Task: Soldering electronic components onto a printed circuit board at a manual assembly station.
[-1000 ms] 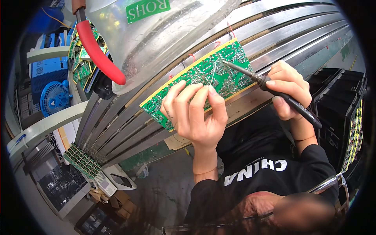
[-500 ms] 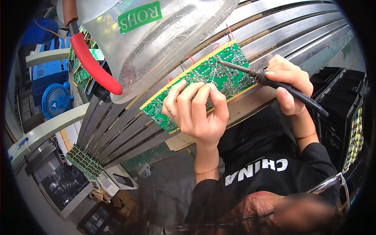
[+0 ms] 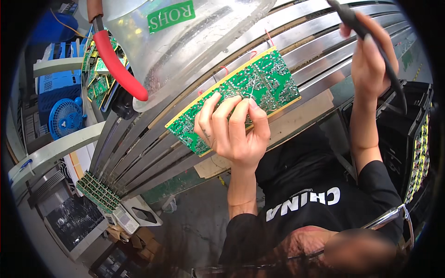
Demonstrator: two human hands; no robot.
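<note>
A long green circuit board (image 3: 283, 85) with yellow edges lies across the metal rails, solder side up, with red and black wires sticking out along its far edge. Over its left half rests my left hand (image 3: 237, 132), thumb and forefinger pinching a thin silvery solder wire (image 3: 252, 85) whose far end reaches the board. My right hand (image 3: 374, 67) is raised at the upper right, beyond the board's right end. Its fingers wrap a black soldering iron (image 3: 350, 18), apart from the board; the iron's tip is cut off by the top of the view.
Metal rails (image 3: 324, 53) run along the bench. A clear plastic container (image 3: 204, 44) with a green label hangs close above, beside a red-handled tool (image 3: 118, 69). A blue fan (image 3: 66, 118) and more boards (image 3: 98, 192) are at left. Black crates (image 3: 391, 132) stand at right.
My right hand has lifted the soldering iron off the board, up and to the right. The left hand and the solder wire stay nearly in place.
</note>
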